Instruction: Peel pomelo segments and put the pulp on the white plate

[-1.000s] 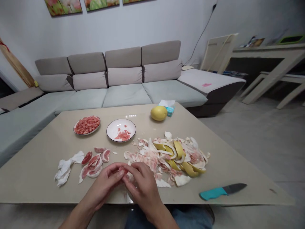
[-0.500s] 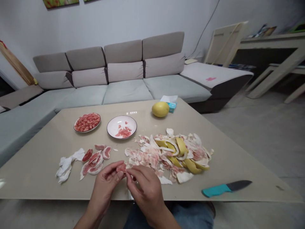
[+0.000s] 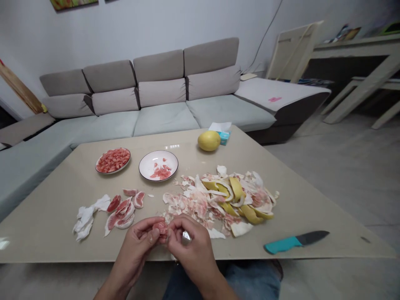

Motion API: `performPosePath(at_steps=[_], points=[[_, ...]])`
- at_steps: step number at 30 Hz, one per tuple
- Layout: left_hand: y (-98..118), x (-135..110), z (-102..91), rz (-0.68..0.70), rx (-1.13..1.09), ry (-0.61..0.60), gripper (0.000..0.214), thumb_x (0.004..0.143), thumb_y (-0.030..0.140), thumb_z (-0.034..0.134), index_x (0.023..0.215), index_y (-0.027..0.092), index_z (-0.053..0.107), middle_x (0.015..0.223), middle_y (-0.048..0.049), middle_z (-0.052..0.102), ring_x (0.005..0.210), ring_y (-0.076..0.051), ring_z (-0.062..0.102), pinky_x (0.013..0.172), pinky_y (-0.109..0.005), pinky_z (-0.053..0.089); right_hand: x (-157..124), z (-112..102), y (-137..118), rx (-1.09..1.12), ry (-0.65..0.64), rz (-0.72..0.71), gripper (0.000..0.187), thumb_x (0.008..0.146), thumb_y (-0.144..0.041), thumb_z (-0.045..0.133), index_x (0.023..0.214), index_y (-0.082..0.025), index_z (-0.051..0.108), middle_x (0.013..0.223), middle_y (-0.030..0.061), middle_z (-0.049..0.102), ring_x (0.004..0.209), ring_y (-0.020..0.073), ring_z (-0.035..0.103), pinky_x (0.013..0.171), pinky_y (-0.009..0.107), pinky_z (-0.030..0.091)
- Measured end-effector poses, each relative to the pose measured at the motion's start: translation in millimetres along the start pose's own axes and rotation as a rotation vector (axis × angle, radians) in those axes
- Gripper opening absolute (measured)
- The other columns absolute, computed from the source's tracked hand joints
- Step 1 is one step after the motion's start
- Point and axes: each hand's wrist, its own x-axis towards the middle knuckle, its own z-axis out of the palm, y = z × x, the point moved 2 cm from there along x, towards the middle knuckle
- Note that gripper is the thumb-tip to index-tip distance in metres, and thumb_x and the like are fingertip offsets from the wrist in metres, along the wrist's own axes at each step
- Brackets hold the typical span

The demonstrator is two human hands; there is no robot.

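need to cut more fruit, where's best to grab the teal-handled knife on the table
Grip the teal-handled, dark-bladed knife by its teal handle, the left part nearest the table's front edge. It lies flat with the blade pointing right and slightly away, so come from above on the near left side, fingers across the handle. The right hand is probably closer, though both now hold a pink fruit piece.

Most of the pink fruit piece [image 3: 161, 228] is hidden between the fingers [image 3: 153, 236] of the left hand [image 3: 137, 246] and right hand [image 3: 192, 250], so its shape cannot be told. Both forearms are cut off by the bottom edge. The bench [image 3: 46, 216] loses its near left corner at the frame's side. The tissue box [image 3: 222, 135] sits partly behind the whole yellow fruit [image 3: 208, 141]. The wall pictures [image 3: 73, 3] are cropped at the top.
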Motion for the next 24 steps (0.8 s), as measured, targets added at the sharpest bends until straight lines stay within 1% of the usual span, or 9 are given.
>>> performPosePath(at_steps=[5,8,11,13,15,17,19,22,24], points=[[0,-3,0.1,-0.009,-0.007,-0.038,0.029,0.07,0.027,0.083,0.095,0.014,0.077,0.078,-0.0065,0.074,0.07,-0.013,0.065,0.072,-0.022,0.052,0,-1,1,-0.024,-0.015,-0.004,0.015,0.07,-0.007,0.054,0.063,-0.019,0.058,0.059,-0.003,0.056,0.05,0.0105,0.051,0.048,0.02,0.04],[1,-6,-3.5,-0.036,-0.04,-0.04,0.031,0.068,0.028,0.084,0.094,0.013,0.077,0.078,-0.0068,0.073,0.07,-0.013,0.065,0.07,-0.021,0.053,3,-7,4,-0.079,0.025,-0.05,0.015,0.07,-0.006,0.053,0.066,-0.019,0.059,0.061,-0.0024,0.056,0.052,0.0111,0.051,0.049,0.021,0.04],[3,-9,-9.1,-0.058,-0.102,0.004,0.032,0.066,0.027,0.086,0.093,0.012,0.077,0.078,-0.0059,0.071,0.071,-0.012,0.065,0.068,-0.02,0.055,8,-18,5,-0.094,0.084,-0.08,0.014,0.076,-0.009,0.054,0.069,-0.019,0.06,0.063,-0.0013,0.058,0.054,0.0124,0.053,0.052,0.023,0.043],[4,-9,-11.8,-0.073,-0.156,0.044,0.035,0.064,0.024,0.087,0.095,0.013,0.076,0.08,-0.0052,0.07,0.072,-0.012,0.065,0.07,-0.02,0.056,10,-24,4,-0.082,0.082,-0.096,0.014,0.082,-0.013,0.055,0.074,-0.02,0.063,0.067,0.0006,0.062,0.06,0.0143,0.057,0.057,0.025,0.047],[5,-9,-12.2,-0.096,-0.217,0.065,0.039,0.062,0.021,0.088,0.097,0.014,0.075,0.082,-0.0048,0.07,0.073,-0.012,0.066,0.07,-0.02,0.057,10,-26,3,-0.073,0.059,-0.127,0.015,0.085,-0.013,0.054,0.082,-0.02,0.067,0.076,0.0034,0.067,0.07,0.0167,0.063,0.064,0.027,0.051],[6,-7,-10.4,-0.109,-0.272,0.064,0.039,0.06,0.02,0.089,0.097,0.016,0.074,0.083,-0.0046,0.07,0.074,-0.012,0.067,0.07,-0.019,0.057,9,-23,4,-0.065,0.036,-0.156,0.02,0.086,-0.012,0.052,0.089,-0.021,0.069,0.084,0.0052,0.07,0.08,0.0184,0.065,0.071,0.029,0.053],[7,-6,-7.5,-0.111,-0.317,0.052,0.037,0.06,0.019,0.089,0.094,0.015,0.074,0.083,-0.0043,0.071,0.074,-0.012,0.068,0.07,-0.019,0.058,7,-19,6,-0.067,0.024,-0.163,0.022,0.087,-0.011,0.051,0.093,-0.022,0.069,0.086,0.0054,0.071,0.081,0.0183,0.066,0.072,0.03,0.053],[6,-4,-3.6,-0.134,-0.357,0.031,0.034,0.06,0.017,0.089,0.09,0.014,0.073,0.083,-0.0046,0.071,0.072,-0.011,0.068,0.069,-0.018,0.059,4,-13,7,-0.09,0.009,-0.142,0.011,0.085,-0.015,0.058,0.084,-0.021,0.067,0.077,0.0033,0.067,0.069,0.0164,0.062,0.064,0.027,0.051],[3,-3,-2.3,-0.154,-0.378,0.022,0.031,0.061,0.016,0.088,0.089,0.013,0.073,0.083,-0.0049,0.07,0.072,-0.011,0.068,0.069,-0.017,0.059,3,-11,7,-0.097,0.029,-0.144,0.012,0.085,-0.015,0.058,0.075,-0.021,0.062,0.071,0.0018,0.063,0.065,0.0158,0.059,0.059,0.027,0.048]])
